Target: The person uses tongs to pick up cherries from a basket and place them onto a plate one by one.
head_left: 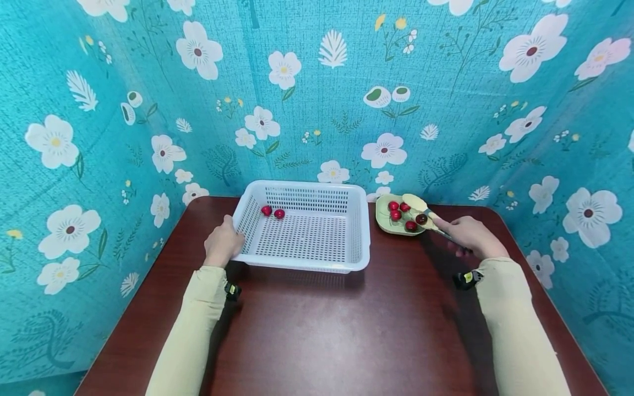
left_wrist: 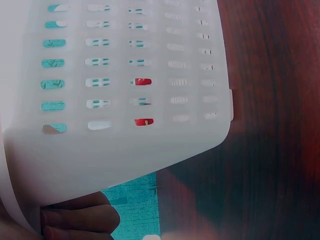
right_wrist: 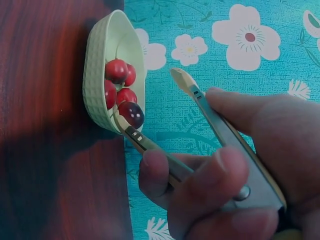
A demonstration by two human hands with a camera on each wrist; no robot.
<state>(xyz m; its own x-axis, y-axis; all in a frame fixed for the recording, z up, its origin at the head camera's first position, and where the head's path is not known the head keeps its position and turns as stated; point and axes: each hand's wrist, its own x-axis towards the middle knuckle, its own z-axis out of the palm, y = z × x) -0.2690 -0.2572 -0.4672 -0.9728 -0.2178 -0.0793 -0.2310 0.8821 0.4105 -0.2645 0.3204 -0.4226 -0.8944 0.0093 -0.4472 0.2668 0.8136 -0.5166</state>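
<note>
My left hand point(head_left: 224, 242) grips the left rim of a white perforated plastic basket point(head_left: 297, 264); in the left wrist view its fingers point(left_wrist: 82, 217) curl under the rim. Two red cherries point(head_left: 279, 214) lie in the basket's back left part. At the right, my right hand point(head_left: 470, 235) holds a pair of tongs point(right_wrist: 220, 130) with cream tips spread apart. The tips are over a pale green dish point(head_left: 383, 220) of several cherries point(right_wrist: 116, 71). One tip touches or nearly touches a dark cherry point(right_wrist: 131, 114); the other tip stands clear of the fruit.
Both basket and dish stand near the back edge of a dark red-brown table point(head_left: 317, 330). A blue flowered cloth point(head_left: 317, 110) hangs behind the table and along both sides. The dish sits to the right of the basket, with a narrow gap between them.
</note>
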